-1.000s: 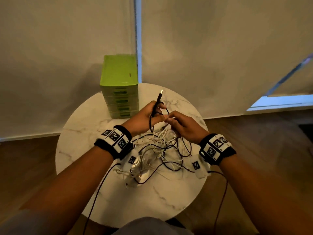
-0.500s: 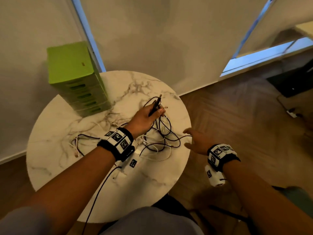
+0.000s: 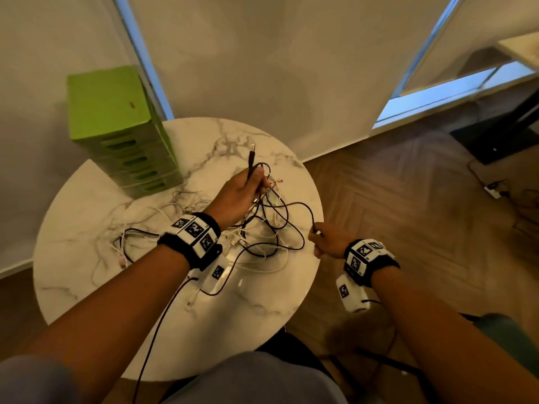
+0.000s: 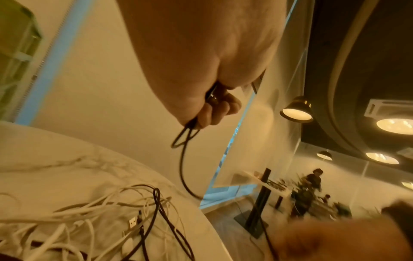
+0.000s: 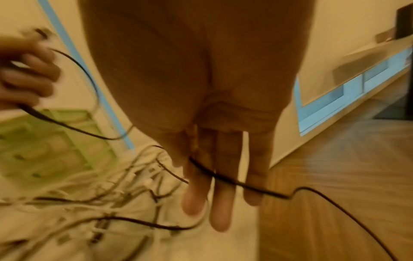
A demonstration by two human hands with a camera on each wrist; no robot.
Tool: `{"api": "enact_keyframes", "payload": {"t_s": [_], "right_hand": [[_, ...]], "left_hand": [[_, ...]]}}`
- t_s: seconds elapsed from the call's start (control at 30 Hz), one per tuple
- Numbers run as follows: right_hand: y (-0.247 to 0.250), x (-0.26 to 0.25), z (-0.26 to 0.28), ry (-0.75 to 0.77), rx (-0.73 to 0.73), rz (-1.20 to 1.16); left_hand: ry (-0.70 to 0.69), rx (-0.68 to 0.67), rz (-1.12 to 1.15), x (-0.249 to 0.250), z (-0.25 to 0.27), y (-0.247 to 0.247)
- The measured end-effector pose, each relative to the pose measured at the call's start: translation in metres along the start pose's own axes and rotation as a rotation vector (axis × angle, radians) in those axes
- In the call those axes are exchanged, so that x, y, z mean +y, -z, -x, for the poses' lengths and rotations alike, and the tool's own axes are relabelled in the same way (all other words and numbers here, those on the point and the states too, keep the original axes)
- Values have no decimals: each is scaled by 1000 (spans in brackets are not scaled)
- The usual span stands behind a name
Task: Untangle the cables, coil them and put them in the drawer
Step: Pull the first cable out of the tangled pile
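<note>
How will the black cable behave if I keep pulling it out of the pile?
Probably floppy: the black cable sags in loops between the left hand and right hand. It crosses the white cables, so it may snag and drag them.

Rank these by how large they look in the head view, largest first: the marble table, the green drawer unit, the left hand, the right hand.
1. marble table
2. green drawer unit
3. left hand
4. right hand

The right hand is partly turned from the camera, so its ranking below the left hand is unsure.

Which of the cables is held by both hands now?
The black cable: left hand grips its plug end, right hand pinches it. The white cables lie on the table.
</note>
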State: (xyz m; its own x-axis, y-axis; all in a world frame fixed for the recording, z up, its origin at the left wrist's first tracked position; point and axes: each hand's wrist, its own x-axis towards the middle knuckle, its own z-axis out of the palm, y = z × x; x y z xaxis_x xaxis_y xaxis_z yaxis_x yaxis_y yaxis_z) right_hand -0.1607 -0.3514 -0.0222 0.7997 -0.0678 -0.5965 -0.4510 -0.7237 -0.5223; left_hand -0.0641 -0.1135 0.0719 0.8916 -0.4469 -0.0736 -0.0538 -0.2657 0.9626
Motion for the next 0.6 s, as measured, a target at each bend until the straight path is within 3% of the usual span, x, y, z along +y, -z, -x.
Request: {"api": "enact_keyframes", "payload": {"t_s": [0.07, 0.13, 0.23, 0.33, 0.43, 0.6], "right_hand": [[0, 18, -2, -112, -55, 199], [-1, 16, -2, -90, 5, 299], [-1, -29, 7, 213, 66, 175], [-10, -86, 16, 457, -1, 20], [-19, -121, 19, 459, -60, -172], [-7, -108, 12, 555, 123, -255]], "left_hand": [[29, 13, 121, 2, 1, 8], [47, 23, 201, 1, 3, 13], [65, 17, 282, -6, 5, 12], [89, -11, 359, -10, 6, 10], [74, 4, 349, -7, 8, 14], [64, 89, 234, 0, 10, 36]]}}
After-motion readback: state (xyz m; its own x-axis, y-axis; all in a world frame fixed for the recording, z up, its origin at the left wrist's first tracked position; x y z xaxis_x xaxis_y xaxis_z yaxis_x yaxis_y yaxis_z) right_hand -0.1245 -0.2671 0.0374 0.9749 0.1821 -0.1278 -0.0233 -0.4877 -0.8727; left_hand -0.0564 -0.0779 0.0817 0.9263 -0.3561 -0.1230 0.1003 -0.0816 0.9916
